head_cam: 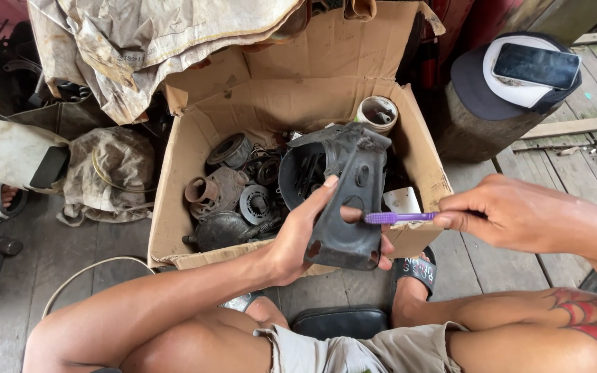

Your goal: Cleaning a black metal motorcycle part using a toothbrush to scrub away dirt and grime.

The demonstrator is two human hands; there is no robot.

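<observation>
Left hand [298, 238] clamped around a black metal bracket [350, 200], held upright above the near edge of a cardboard box [174, 200]; right hand [513, 211] pinched shut on a purple toothbrush [399, 217], bristle end touching the bracket face; box holds dark greasy engine parts [240, 200]; wooden plank floor [485, 262] beneath.

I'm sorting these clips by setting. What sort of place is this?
Probably an informal repair spot or home workshop, on a weathered plank floor. A cardboard box holds grimy metal machine parts, dirty rags lie beside it, and the left hand holds a black bracket to a purple toothbrush.
</observation>
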